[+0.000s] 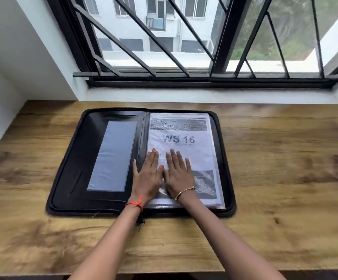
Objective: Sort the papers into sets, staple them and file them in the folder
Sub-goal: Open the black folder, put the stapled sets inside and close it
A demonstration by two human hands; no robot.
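A black zip folder lies open flat on the wooden table. Its right half holds a stack of clear plastic sleeves, and the top sleeve shows a printed paper reading "WS 16" with grey pictures at top and bottom. The left half has a long clear pocket. My left hand lies flat with straight fingers near the spine, on the sleeve's left edge. My right hand lies flat beside it on the lower middle of the paper. Both hands hold nothing. No stapler or loose papers are in sight.
The table runs up to a white sill under a black barred window. A white wall closes the left side. The table's front edge is just below my forearms.
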